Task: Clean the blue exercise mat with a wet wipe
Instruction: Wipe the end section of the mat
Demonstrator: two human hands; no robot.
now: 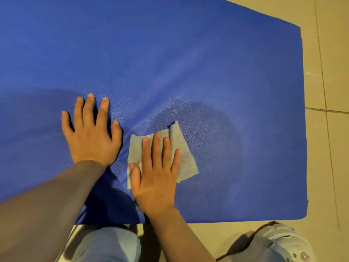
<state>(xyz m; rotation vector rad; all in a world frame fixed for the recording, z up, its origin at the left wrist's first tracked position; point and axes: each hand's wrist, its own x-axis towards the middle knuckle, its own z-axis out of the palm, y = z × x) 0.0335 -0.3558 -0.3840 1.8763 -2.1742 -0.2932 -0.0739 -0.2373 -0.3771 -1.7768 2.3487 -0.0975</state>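
While the blue mat (170, 53) lies flat on a beige tiled floor (328, 72), filling most of the view, the person kneels at its near edge with both hands on it. The left hand (92, 129) rests palm down on the bare mat, its fingers straight and spread. The right hand (156, 171) lies just beside it, fingers straight and a little apart, pressing flat on a pale wipe (181, 146). That wipe sits unfolded and slightly creased on the mat, near the lower middle of the view, its edges showing beyond the fingertips and to the right of the hand. A darker, damp-looking patch (211, 125) marks the mat just past the wipe. Light blue trouser knees (113, 244) show below the mat's edge.
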